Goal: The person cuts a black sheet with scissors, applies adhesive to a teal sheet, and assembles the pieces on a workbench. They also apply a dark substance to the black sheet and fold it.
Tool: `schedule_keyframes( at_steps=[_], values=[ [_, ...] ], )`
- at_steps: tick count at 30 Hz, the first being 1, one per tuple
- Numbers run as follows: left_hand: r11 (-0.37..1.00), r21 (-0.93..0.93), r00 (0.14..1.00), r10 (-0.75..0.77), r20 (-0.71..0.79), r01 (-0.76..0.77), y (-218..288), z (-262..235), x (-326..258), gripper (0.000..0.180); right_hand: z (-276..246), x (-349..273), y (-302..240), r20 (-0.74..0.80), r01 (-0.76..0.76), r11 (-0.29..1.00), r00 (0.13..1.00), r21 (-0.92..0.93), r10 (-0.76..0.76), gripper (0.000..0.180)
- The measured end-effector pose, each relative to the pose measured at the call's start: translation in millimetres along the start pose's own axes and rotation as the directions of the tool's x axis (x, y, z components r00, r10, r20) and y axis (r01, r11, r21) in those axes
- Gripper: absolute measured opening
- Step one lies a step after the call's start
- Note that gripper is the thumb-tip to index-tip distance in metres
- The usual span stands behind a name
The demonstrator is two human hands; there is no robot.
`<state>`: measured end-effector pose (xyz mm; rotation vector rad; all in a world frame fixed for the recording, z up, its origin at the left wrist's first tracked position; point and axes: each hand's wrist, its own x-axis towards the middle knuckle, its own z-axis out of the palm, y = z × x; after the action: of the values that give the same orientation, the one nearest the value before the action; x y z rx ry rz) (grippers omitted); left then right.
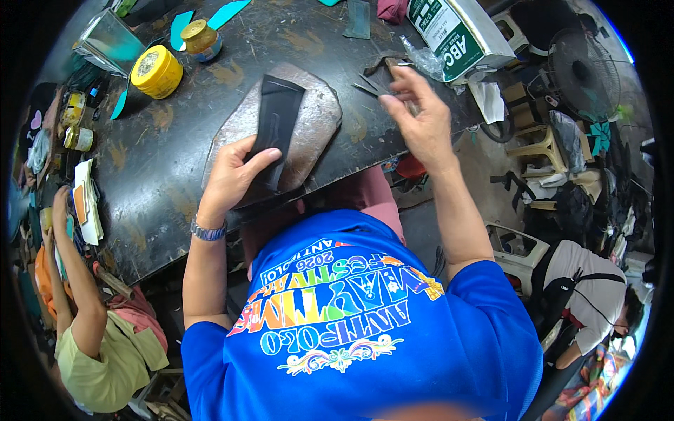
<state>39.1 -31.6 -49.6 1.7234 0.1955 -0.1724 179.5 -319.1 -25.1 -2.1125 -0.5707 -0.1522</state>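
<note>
My left hand (242, 165), with a metal-banded watch at the wrist, pinches the near part of a flat, dark strip (279, 105) between thumb and fingers. The strip looks like black leather or a similar sheet and lies over a worn grey slab (316, 112) at the table's near edge. To the right, my right hand (421, 116) hovers over the table with thumb and forefinger apart, a little smeared by motion. Thin metal blades, seemingly scissors (366, 85), show beside its fingertips; whether the hand grips them, I cannot tell.
On the dark table (175, 140) stand a yellow tub (156, 72), a smaller yellow-lidded jar (201, 41) and a metal tin (109, 42). A green-and-white can (456, 42) sits far right. Teal pieces (180, 30) lie at the back. A person (105, 351) works at left, another (590, 295) at right.
</note>
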Motion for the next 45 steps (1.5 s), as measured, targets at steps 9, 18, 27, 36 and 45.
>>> schedule_keyframes(
  at_steps=[9, 18, 27, 36, 45],
  values=[
    [0.977, -0.168, 0.988, 0.117, -0.098, -0.133, -17, 4, -15, 0.031, -32, 19, 80, 0.028, 0.071, 0.876, 0.997, -0.477, -0.065, 0.047],
    [0.895, -0.421, 0.974, 0.059, -0.218, -0.148, -23, 2, -17, 0.022, -31, 9, 70, -0.004, 0.191, 0.816, 0.973, -0.546, -0.230, 0.031],
    [0.802, -0.589, 0.986, -0.006, -0.169, -0.096, -17, 6, -6, 0.036, -30, -37, 47, 0.066, -0.094, 0.832, 0.986, -0.547, 0.155, 0.042],
    [0.774, -0.628, 0.992, -0.002, -0.127, -0.078, -18, 9, 2, 0.019, -48, -35, 53, 0.145, -0.163, 0.801, 0.944, -0.576, 0.296, 0.024],
    [0.819, -0.563, 0.994, 0.075, -0.083, -0.109, 3, 16, 16, 0.036, -46, -55, 20, 0.692, -0.737, 0.558, 0.628, 0.382, 0.356, 0.038]
  ],
)
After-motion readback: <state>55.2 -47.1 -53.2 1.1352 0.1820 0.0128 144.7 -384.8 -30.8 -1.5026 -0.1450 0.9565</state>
